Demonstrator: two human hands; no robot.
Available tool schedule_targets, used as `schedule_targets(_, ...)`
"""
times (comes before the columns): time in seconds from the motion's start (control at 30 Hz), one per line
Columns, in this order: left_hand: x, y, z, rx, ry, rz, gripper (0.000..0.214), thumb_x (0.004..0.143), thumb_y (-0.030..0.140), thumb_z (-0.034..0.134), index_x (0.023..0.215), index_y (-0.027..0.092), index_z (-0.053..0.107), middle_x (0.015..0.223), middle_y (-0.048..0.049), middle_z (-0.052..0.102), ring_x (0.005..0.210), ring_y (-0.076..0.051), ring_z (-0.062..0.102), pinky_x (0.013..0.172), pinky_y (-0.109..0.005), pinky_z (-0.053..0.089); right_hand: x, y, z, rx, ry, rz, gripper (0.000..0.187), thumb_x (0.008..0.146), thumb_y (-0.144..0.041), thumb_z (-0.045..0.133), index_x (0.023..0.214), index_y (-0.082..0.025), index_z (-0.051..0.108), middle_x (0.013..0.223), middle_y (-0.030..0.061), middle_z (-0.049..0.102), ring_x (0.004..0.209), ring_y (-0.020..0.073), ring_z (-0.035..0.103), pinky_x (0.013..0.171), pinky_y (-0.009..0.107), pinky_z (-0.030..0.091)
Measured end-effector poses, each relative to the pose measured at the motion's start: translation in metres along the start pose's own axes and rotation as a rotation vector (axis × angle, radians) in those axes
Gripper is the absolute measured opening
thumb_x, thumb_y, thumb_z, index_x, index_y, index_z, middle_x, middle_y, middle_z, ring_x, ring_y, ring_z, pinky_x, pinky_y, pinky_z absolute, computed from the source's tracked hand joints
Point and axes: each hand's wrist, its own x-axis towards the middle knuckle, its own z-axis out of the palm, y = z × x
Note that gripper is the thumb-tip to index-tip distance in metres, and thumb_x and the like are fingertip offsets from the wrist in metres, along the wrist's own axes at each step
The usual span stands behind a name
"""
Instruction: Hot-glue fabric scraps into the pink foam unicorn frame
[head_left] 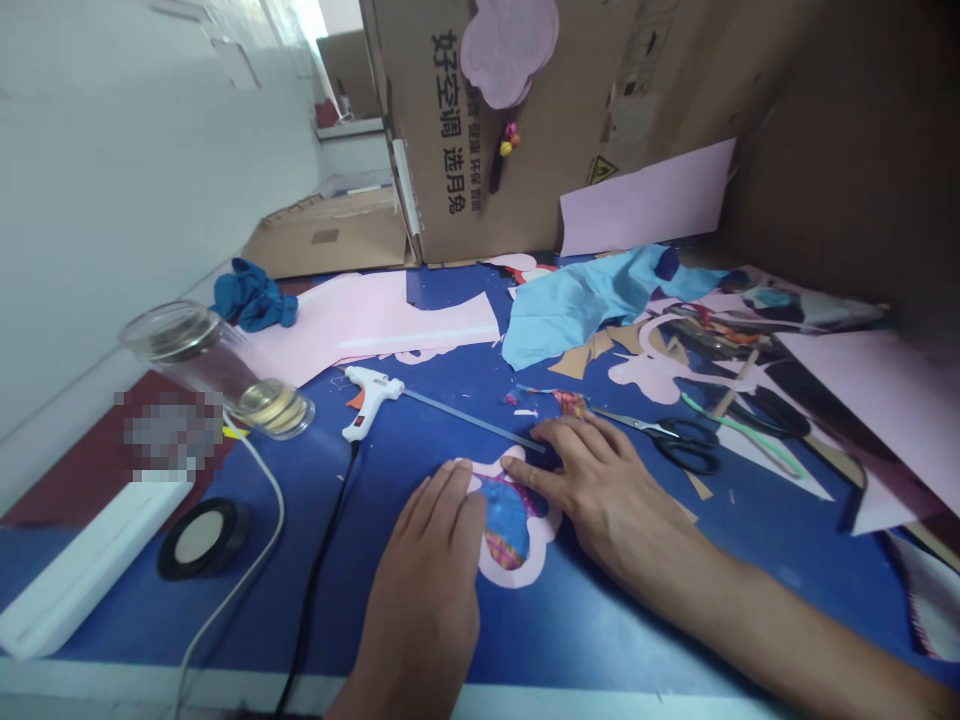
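A pink paper cutout with a wavy, flower-like edge [516,574] lies on the table in front of me. Blue and patterned cloth [505,510] fills the opening in its middle. Along the cutout's left edge, my left hand [431,560] rests with fingers stretched out flat. My right hand [600,485] presses on the right side, its thumb across the paper and the other fingers spread on the table. A white glue gun [369,400] lies beyond my left hand, a clear glue stick [472,420] reaching from its back towards my right fingers. Black-handled scissors [679,445] lie beside my right hand.
A glass cup [277,408], black tape roll [201,538] and white strip [90,570] are on the left. Cords cross the table's front edge. Light blue cloth [577,305] and paper scraps [652,375] lie behind and right. A cardboard box [525,215] stands at the back.
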Motion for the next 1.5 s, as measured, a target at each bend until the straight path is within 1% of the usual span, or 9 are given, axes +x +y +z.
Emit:
schedule_targets(0.13, -0.003, 0.017, 0.0, -0.014, -0.034, 0.012, 0.043, 0.092, 0.001, 0.041, 0.12, 0.015, 0.07, 0.146, -0.0149, 0.07, 0.141, -0.03, 0.063, 0.115, -0.05, 0.057, -0.001, 0.001, 0.003, -0.006, 0.011, -0.01, 0.053, 0.098, -0.006, 0.058, 0.141, -0.033, 0.073, 0.131, 0.0162, 0.066, 0.127, 0.036, 0.059, 0.109, 0.062, 0.046)
schedule_targets(0.27, -0.001, 0.031, 0.006, -0.017, -0.089, 0.002, 0.044, 0.094, 0.003, 0.043, 0.128, 0.013, 0.069, 0.157, -0.0164, 0.062, 0.148, -0.032, 0.056, 0.12, -0.053, 0.053, -0.001, 0.003, 0.005, -0.032, 0.009, -0.022, 0.056, 0.095, -0.003, 0.058, 0.141, -0.032, 0.073, 0.131, 0.0169, 0.066, 0.126, 0.037, 0.059, 0.107, 0.062, 0.048)
schedule_targets(0.4, 0.001, 0.017, 0.007, -0.008, -0.158, -0.123, 0.044, 0.094, 0.002, 0.043, 0.129, 0.013, 0.069, 0.156, -0.016, 0.063, 0.148, -0.033, 0.056, 0.119, -0.056, 0.053, -0.003, 0.003, 0.007, -0.03, 0.019, -0.035, 0.059, 0.094, -0.003, 0.058, 0.143, -0.032, 0.072, 0.132, 0.0175, 0.066, 0.125, 0.0382, 0.059, 0.105, 0.063, 0.047)
schedule_targets(0.53, 0.001, -0.002, 0.002, -0.012, -0.172, -0.125, 0.048, 0.096, 0.003, 0.039, 0.135, 0.012, 0.066, 0.153, -0.0162, 0.066, 0.145, -0.032, 0.059, 0.118, -0.056, 0.053, -0.003, 0.004, 0.007, -0.008, 0.017, -0.022, 0.058, 0.095, -0.004, 0.057, 0.142, -0.034, 0.072, 0.132, 0.0165, 0.066, 0.125, 0.0373, 0.059, 0.106, 0.063, 0.047)
schedule_targets(0.8, -0.005, -0.015, -0.001, -0.099, -0.099, -0.103, 0.047, 0.096, 0.001, 0.038, 0.133, 0.014, 0.064, 0.15, -0.0152, 0.067, 0.145, -0.03, 0.059, 0.115, -0.056, 0.056, -0.004, 0.005, 0.006, -0.003, 0.012, -0.028, 0.058, 0.096, -0.004, 0.057, 0.143, -0.034, 0.072, 0.132, 0.0155, 0.066, 0.126, 0.0363, 0.058, 0.107, 0.062, 0.046)
schedule_targets(1.1, -0.01, -0.031, -0.005, -0.054, -0.012, -0.113, 0.042, 0.095, 0.0, 0.042, 0.127, 0.017, 0.064, 0.149, -0.0142, 0.068, 0.143, -0.028, 0.061, 0.115, -0.05, 0.057, -0.002, 0.002, 0.004, 0.007, -0.002, -0.013, 0.054, 0.097, -0.006, 0.059, 0.14, -0.034, 0.073, 0.13, 0.0151, 0.066, 0.125, 0.0364, 0.058, 0.107, 0.061, 0.046)
schedule_targets(1.23, -0.006, -0.02, -0.009, -0.065, -0.003, -0.068, 0.046, 0.094, -0.001, 0.042, 0.132, 0.014, 0.063, 0.149, -0.0155, 0.068, 0.144, -0.028, 0.06, 0.116, -0.049, 0.056, -0.002, 0.002, 0.003, 0.015, -0.01, -0.007, 0.055, 0.096, -0.004, 0.059, 0.14, -0.035, 0.073, 0.13, 0.0151, 0.066, 0.125, 0.0364, 0.059, 0.108, 0.061, 0.045)
schedule_targets(1.37, 0.004, -0.001, -0.006, -0.132, -0.092, 0.015, 0.046, 0.096, 0.003, 0.041, 0.134, 0.012, 0.065, 0.148, -0.0161, 0.068, 0.145, -0.028, 0.059, 0.119, -0.05, 0.053, -0.002, 0.004, 0.006, 0.013, -0.002, -0.009, 0.055, 0.097, -0.004, 0.058, 0.142, -0.034, 0.072, 0.131, 0.0156, 0.066, 0.123, 0.0358, 0.06, 0.107, 0.061, 0.046)
schedule_targets(1.5, 0.011, 0.002, 0.002, -0.135, -0.144, -0.014, 0.045, 0.097, 0.004, 0.04, 0.131, 0.013, 0.068, 0.149, -0.0154, 0.068, 0.143, -0.03, 0.061, 0.118, -0.053, 0.054, -0.003, 0.004, 0.007, 0.001, 0.006, -0.018, 0.056, 0.097, -0.005, 0.059, 0.143, -0.033, 0.071, 0.131, 0.0166, 0.066, 0.123, 0.0364, 0.06, 0.106, 0.062, 0.047)
